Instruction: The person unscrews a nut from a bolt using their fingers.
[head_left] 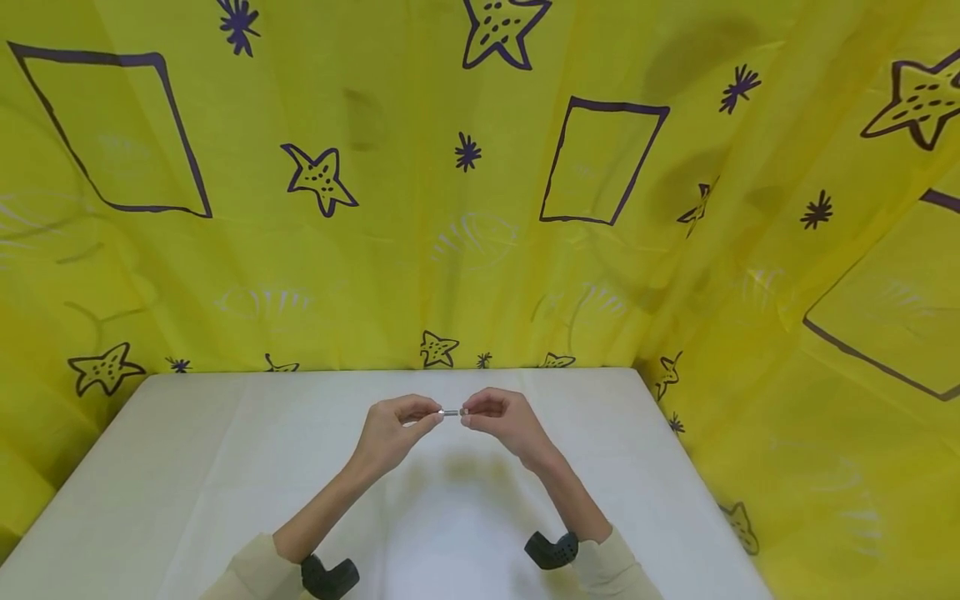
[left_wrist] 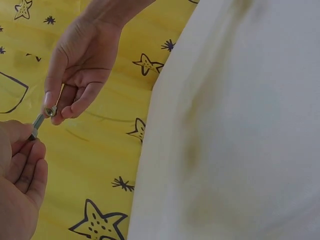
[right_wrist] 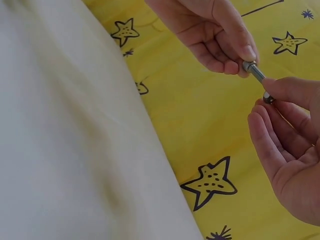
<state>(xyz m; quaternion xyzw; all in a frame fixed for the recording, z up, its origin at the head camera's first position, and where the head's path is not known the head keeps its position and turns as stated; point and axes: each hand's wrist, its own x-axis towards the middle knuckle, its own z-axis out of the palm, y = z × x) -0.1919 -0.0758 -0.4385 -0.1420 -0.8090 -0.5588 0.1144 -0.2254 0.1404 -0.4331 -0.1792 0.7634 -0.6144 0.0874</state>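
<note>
Above the white table, my left hand (head_left: 392, 429) pinches a silver bolt (head_left: 451, 412) by its head between thumb and fingertips. The threaded shank (right_wrist: 257, 73) points toward my right hand (head_left: 512, 422). Between its thumb and fingertips, my right hand pinches a small metal nut (right_wrist: 268, 98). In the left wrist view the nut (left_wrist: 50, 111) shows its round hole, close to the free end of the bolt (left_wrist: 38, 122). Both hands are raised at about the same height, fingertips facing each other. Right fingers partly cover the nut.
The white table (head_left: 247, 467) spreads beneath both hands. A yellow curtain (head_left: 390, 275) printed with dark stars and frames hangs behind it and along the sides. Dark wrist devices (head_left: 551, 551) sit near both sleeve cuffs (head_left: 262, 562).
</note>
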